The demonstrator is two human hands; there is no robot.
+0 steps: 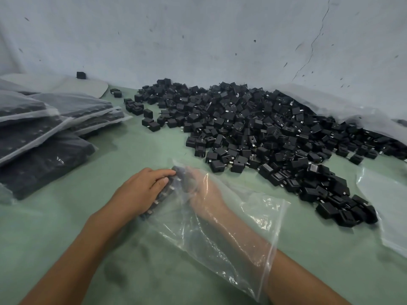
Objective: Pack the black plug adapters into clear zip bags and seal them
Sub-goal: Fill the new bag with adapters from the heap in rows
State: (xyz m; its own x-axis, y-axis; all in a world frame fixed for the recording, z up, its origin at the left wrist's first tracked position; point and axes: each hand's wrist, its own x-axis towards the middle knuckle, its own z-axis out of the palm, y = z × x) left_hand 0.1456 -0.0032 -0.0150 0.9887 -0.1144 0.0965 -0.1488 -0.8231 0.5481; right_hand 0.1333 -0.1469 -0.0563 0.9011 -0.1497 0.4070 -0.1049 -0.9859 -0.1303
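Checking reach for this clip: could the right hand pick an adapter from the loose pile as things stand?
Probably not: the right hand is deep inside the clear zip bag, so the plastic separates it from the pile.

Filled bags left — adapter pile right, behind the open bag.

Dim, flat, cool-toned light, soft shadows only. Glare streaks on clear bag. Wide-angle bending at edges. Soft focus at bottom and left edges.
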